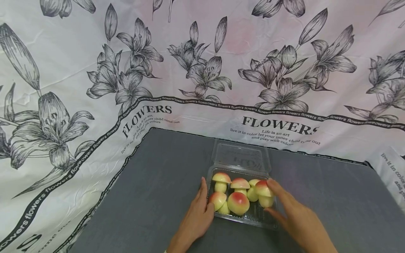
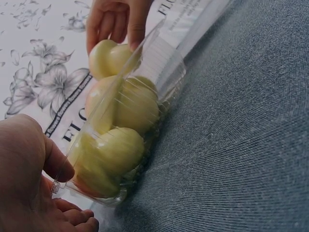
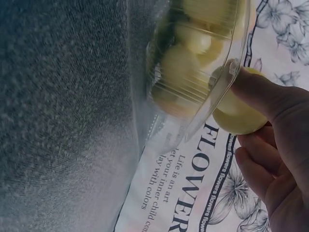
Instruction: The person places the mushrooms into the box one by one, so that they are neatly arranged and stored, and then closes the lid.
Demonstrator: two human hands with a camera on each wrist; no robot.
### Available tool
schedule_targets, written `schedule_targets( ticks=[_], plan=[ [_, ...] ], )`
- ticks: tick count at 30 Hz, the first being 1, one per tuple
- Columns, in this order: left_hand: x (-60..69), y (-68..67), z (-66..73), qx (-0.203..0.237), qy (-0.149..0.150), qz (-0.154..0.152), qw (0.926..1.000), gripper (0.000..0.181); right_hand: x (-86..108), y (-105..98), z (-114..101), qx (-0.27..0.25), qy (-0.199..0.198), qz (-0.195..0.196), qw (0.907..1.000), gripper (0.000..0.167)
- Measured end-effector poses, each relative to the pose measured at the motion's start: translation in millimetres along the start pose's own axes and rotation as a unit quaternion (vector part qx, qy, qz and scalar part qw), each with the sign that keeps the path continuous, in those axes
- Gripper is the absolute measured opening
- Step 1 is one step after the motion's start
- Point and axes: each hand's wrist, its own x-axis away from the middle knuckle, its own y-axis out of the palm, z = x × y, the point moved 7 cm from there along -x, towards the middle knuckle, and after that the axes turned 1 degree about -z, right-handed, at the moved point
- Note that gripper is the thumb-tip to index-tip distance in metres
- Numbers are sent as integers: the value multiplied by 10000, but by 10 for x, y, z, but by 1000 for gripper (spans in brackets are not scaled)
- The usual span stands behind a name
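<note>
A clear plastic clamshell container [image 1: 234, 220] lies on the dark table with its lid [image 1: 242, 156] folded back. In it sit several toy mushrooms [image 1: 238, 203] with yellow stems and red-tinted caps. My left hand [image 1: 195, 216] grips the container's left side; in the left wrist view its thumb [image 2: 62, 166] is at the rim and its fingers are curled outside. My right hand [image 1: 295, 216] pinches one toy mushroom [image 1: 265, 201] between thumb and fingers at the container's right end. The right wrist view shows that mushroom [image 3: 241, 116] above the rim, partly hidden by the thumb.
The dark grey tabletop [image 1: 164, 182] extends around the container. Behind and at the left hangs a white cloth [image 1: 202, 116] printed with flowers and lettering, meeting the table's back and left edges. More of the cloth [image 1: 389, 168] lies at the right.
</note>
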Motion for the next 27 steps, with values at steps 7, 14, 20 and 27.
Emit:
schedule_targets(
  ticks=[7, 14, 20, 27],
  plan=[
    [-2, -4, -6, -22, -32, -21, 10000, 78, 26, 52, -22, 227, 113, -348, 9991, 102],
    [-7, 3, -9, 14, -56, -76, 10000, 78, 52, 54, -60, 208, -219, -65, 9995, 77],
    [-4, 13, -12, 28, -73, -86, 9999, 78, 73, 61, -81, 186, -366, -51, 9991, 77],
    [-8, 9, -5, -39, -68, -63, 9999, 79, 81, 88, -107, 234, -540, -107, 9982, 76]
  ],
)
